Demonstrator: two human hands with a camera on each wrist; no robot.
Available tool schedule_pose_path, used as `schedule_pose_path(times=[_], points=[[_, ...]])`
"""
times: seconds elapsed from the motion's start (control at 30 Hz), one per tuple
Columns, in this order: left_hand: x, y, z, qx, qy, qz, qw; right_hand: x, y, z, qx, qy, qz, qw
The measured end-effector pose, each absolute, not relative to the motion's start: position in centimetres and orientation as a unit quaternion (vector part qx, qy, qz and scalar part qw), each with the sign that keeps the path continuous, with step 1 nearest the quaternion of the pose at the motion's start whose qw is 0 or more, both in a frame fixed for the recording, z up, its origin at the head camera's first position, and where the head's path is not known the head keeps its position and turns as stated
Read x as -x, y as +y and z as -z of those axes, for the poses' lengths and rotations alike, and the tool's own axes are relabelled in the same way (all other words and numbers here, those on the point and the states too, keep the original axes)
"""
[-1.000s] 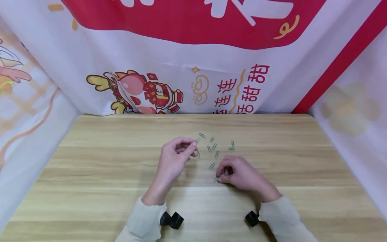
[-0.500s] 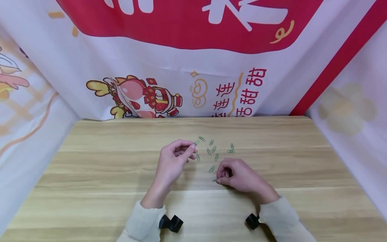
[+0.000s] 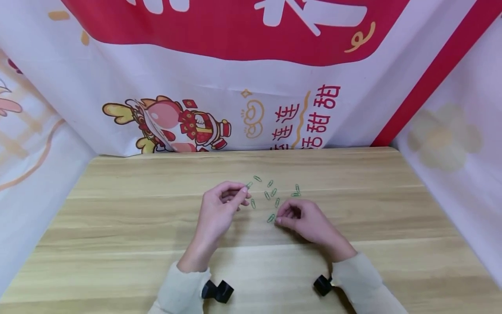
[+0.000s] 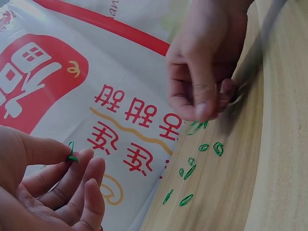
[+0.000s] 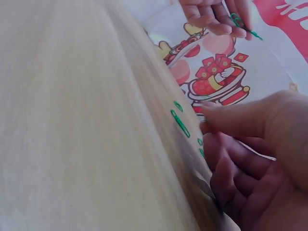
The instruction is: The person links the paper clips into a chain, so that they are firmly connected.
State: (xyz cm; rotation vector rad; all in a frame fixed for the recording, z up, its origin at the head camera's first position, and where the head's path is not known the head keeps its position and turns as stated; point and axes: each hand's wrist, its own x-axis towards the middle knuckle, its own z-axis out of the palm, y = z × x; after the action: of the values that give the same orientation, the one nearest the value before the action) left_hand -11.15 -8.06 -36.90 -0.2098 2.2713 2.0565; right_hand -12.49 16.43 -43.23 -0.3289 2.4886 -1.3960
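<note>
Left hand: here's the left hand (image 3: 217,207), thumb and fingertips pinching green paper-clip wire (image 3: 249,185), held up above the tabletop (image 3: 117,244); the right wrist view shows loops poking out on both sides of the fingers, and whether that's one clip or more, I can't tell.
Right hand: over to the right hand (image 3: 303,218), low at the near side of the scatter, fingers curled and thumb tip against the index finger; whether a clip sits in that pinch is hidden.
Nearest clip: one green paper clip (image 3: 271,218) lies slanted just beside the right fingertips.
Clip by the left hand: another paper clip (image 3: 252,203) lies just right of the left fingers.
Middle of the scatter: a close pair, the left clip (image 3: 267,195) and the right clip (image 3: 273,192), with a lower clip (image 3: 277,202) near them.
Far side: a far clip (image 3: 257,179) and a slanted clip (image 3: 270,183) lie nearest the backdrop.
Right-hand pair: out on their own, an upright-lying clip (image 3: 297,188) meets a crosswise clip (image 3: 296,195).
Wrists: pale sleeves (image 3: 183,281), each with a small black device (image 3: 217,291) on its inner side.
Backdrop: white-and-red printed cloth (image 3: 235,72) rises behind, its cartoon figure (image 3: 204,128) lying sideways.
</note>
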Motion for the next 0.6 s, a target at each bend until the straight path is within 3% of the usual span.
schedule_pose_path(times=[0.27,0.6], points=[[11.0,-7.7,36.7,0.065,0.733,-0.676,0.041,12.8,15.8,40.9,0.036,0.827,0.556,0.08],[10.3,-7.6,35.7,0.059,0.731,-0.678,0.04,13.1,13.7,37.7,0.048,0.797,0.599,0.051]])
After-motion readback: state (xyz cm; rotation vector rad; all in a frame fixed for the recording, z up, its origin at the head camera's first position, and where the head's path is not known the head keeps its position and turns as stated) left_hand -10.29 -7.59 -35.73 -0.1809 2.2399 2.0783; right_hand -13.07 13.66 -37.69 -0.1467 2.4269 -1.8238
